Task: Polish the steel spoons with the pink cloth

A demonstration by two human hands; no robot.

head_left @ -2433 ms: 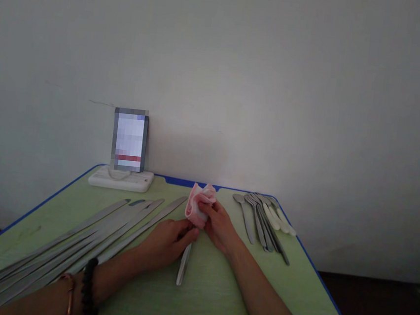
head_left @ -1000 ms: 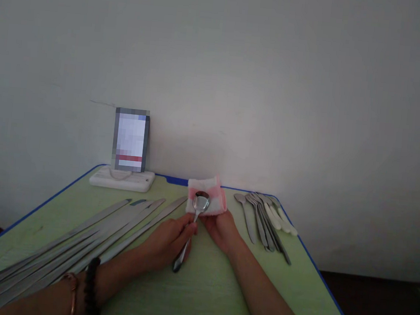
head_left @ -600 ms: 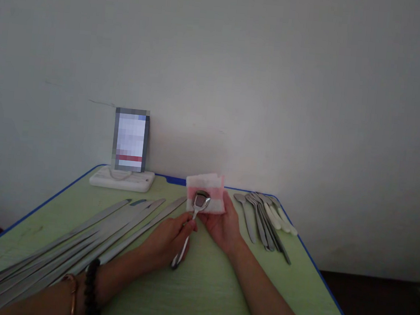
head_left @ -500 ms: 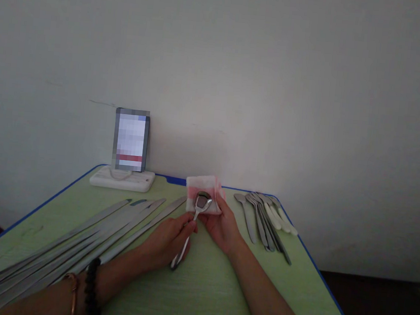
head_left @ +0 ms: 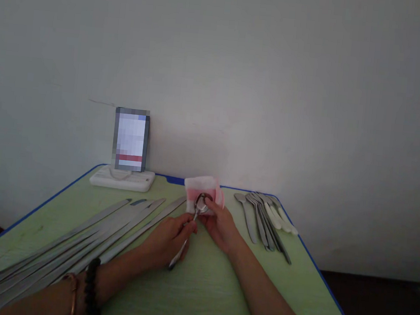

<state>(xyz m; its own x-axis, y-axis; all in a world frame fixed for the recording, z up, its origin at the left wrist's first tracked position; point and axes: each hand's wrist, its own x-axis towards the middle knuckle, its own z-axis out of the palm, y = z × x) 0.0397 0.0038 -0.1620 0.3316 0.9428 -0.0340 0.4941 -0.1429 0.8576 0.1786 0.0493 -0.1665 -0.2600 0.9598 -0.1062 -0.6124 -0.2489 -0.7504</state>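
My left hand [head_left: 171, 235] is closed round the handle of a shiny metal spoon [head_left: 175, 259], with the bowl pointing up and away from me. Behind the bowl lies a folded pink and white cloth [head_left: 197, 184]. My right hand [head_left: 221, 228] grips this cloth from the right and below. Its thumb rests on the spoon's bowl, so bowl and cloth sit together under that thumb. The right fingers are partly hidden beneath the cloth.
Several long metal knives [head_left: 94, 235] fan across the left of the green table [head_left: 196, 300]. On the right lies a group of spoons [head_left: 259, 217] and other cutlery, some with white handles [head_left: 278, 221]. A screen device [head_left: 130, 140] stands on a white base [head_left: 122, 181] by the wall.
My right thumb has moved left from the cloth's edge onto the spoon's bowl. The spoon has turned slightly in my left hand, and the cloth has shifted a little.
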